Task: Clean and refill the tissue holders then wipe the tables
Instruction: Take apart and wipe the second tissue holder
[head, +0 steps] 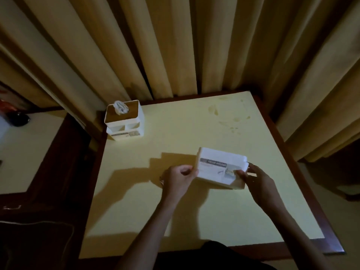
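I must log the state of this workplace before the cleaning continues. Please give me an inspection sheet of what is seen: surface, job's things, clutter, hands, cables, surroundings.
Surface: pale yellow table with dark wood edge; faint stains toward the far right.
Job's things: white tissue holder, labelled TISSUE HOLDER, held at the table's middle; second tissue holder at the far left corner, a tissue sticking out of its top.
Clutter: nothing seen.
Hands: left hand grips the held holder's left end; right hand grips its right end.
Cables: nothing seen.
Surroundings: beige curtains behind the table; another table at left, dimly lit.
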`<state>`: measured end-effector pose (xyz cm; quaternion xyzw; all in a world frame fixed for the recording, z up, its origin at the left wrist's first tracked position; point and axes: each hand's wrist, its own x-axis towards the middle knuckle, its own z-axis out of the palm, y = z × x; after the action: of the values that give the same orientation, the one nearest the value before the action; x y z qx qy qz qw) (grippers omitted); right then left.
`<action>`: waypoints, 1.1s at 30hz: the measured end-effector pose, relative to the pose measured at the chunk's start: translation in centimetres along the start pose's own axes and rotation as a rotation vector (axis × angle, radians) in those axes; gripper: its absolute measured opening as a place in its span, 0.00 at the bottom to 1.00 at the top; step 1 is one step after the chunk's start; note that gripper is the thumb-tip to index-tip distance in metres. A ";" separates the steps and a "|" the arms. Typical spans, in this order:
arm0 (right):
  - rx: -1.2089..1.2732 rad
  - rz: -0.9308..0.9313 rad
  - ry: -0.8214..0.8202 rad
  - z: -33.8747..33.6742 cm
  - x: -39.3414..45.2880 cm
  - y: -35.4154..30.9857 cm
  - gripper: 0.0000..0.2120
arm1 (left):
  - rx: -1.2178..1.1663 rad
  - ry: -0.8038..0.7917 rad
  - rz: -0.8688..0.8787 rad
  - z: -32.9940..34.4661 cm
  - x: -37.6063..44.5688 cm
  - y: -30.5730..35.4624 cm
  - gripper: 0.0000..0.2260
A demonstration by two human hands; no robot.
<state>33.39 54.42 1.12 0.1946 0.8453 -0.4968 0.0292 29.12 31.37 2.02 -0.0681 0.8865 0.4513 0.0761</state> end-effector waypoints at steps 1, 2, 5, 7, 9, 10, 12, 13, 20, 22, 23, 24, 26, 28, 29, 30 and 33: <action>0.038 -0.006 -0.013 -0.1 -0.6 0.2 0.20 | -0.003 -0.027 -0.022 -0.3 -0.5 -0.5 0.14; 0.075 -0.012 -0.028 -0.3 -1.1 0.5 0.20 | -0.019 -0.058 -0.035 -0.5 -1.1 -0.9 0.15; 0.155 -0.035 -0.055 -0.5 -2.7 1.4 0.22 | -0.039 -0.135 -0.060 -0.9 -2.5 -1.9 0.16; 0.170 -0.054 -0.055 -0.4 -3.5 2.2 0.22 | -0.051 -0.165 -0.102 -0.7 -3.2 -2.5 0.16; 0.149 -0.072 -0.042 -0.2 -4.2 2.8 0.20 | -0.057 -0.196 -0.154 -0.3 -3.9 -3.2 0.14; 0.136 -0.071 -0.036 -0.1 -4.5 3.1 0.20 | -0.078 -0.205 -0.183 0.0 -4.2 -3.6 0.12; 0.121 -0.054 -0.018 0.2 -5.0 3.7 0.20 | -0.174 -0.205 -0.242 0.4 -4.9 -4.5 0.11; 0.119 -0.044 -0.006 0.4 -5.2 3.9 0.21 | -0.217 -0.198 -0.266 0.6 -5.1 -5.0 0.13; 0.179 -0.024 0.003 1.6 -4.8 6.1 0.16 | -0.191 -0.146 -0.305 3.0 -6.0 -6.2 0.10; 0.206 0.009 -0.006 1.6 -4.3 6.8 0.14 | -0.176 -0.138 -0.296 3.8 -6.3 -6.4 0.07; 0.223 0.025 -0.011 1.7 -4.2 7.1 0.13 | -0.176 -0.131 -0.297 4.2 -6.4 -6.6 0.06; 0.234 0.037 -0.018 1.7 -4.1 7.5 0.12 | -0.190 -0.125 -0.296 4.5 -6.6 -6.6 0.04; 0.241 0.060 -0.030 1.9 -4.0 8.0 0.12 | -0.225 -0.113 -0.313 5.0 -6.8 -6.9 0.02; 0.235 0.066 -0.042 2.1 -4.0 8.4 0.12 | -0.258 -0.094 -0.338 5.5 -7.0 -7.4 0.02; 0.232 0.065 -0.046 2.1 -4.0 8.6 0.12 | -0.276 -0.087 -0.340 5.7 -7.1 -7.6 0.02; 0.230 0.062 -0.050 2.1 -3.9 8.7 0.12 | -0.287 -0.087 -0.335 5.8 -7.1 -7.7 0.02; 0.229 0.050 -0.089 1.7 -3.4 8.7 0.13 | -0.297 -0.105 -0.346 5.7 -6.9 -7.4 0.04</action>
<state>39.35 55.68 -6.12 0.1956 0.7757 -0.5974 0.0567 37.68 32.02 -5.82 -0.2060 0.7802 0.5601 0.1874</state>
